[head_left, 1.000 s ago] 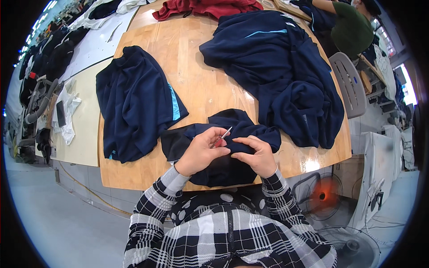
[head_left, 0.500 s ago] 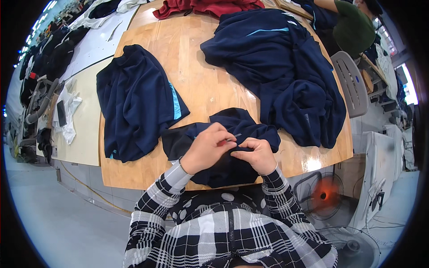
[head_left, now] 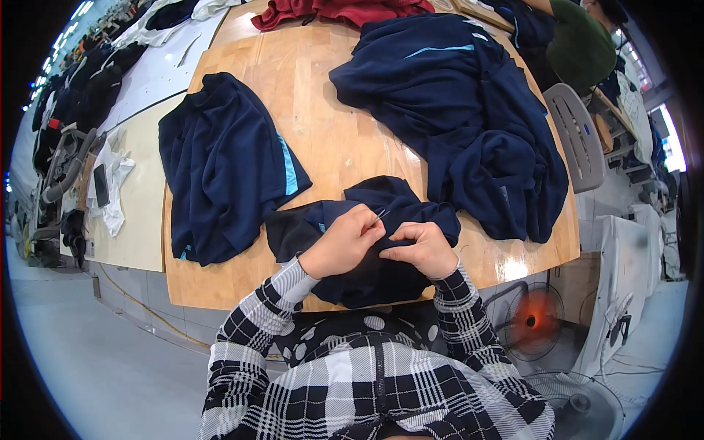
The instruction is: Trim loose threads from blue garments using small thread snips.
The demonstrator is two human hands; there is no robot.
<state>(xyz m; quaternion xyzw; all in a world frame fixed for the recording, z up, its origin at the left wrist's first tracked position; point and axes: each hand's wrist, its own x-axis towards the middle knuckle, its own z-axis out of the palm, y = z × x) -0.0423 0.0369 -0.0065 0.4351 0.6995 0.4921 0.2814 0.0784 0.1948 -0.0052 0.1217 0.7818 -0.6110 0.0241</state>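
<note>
A dark navy garment (head_left: 381,282) lies bunched at the near edge of the wooden table, under both hands. My left hand (head_left: 343,240) is closed around a small tool with slim metal tips (head_left: 381,215); its body is hidden in my fingers, and I cannot tell its exact kind. Just to the right, my right hand (head_left: 425,251) pinches a fold of the same garment between thumb and fingers. The two hands are close together over the cloth, the tool's tips pointing up and away from it.
Navy shorts (head_left: 220,169) with a light blue stripe lie left on the table (head_left: 315,95). A large navy pile (head_left: 455,110) covers its right side, red cloth (head_left: 337,11) its far edge. A fan (head_left: 532,323) and a grey chair (head_left: 576,136) stand right; a person (head_left: 579,44) works beyond.
My left hand has turned slightly, and the tool's tips have swung from pointing right to pointing more upward. The right hand keeps its pinch, almost in place.
</note>
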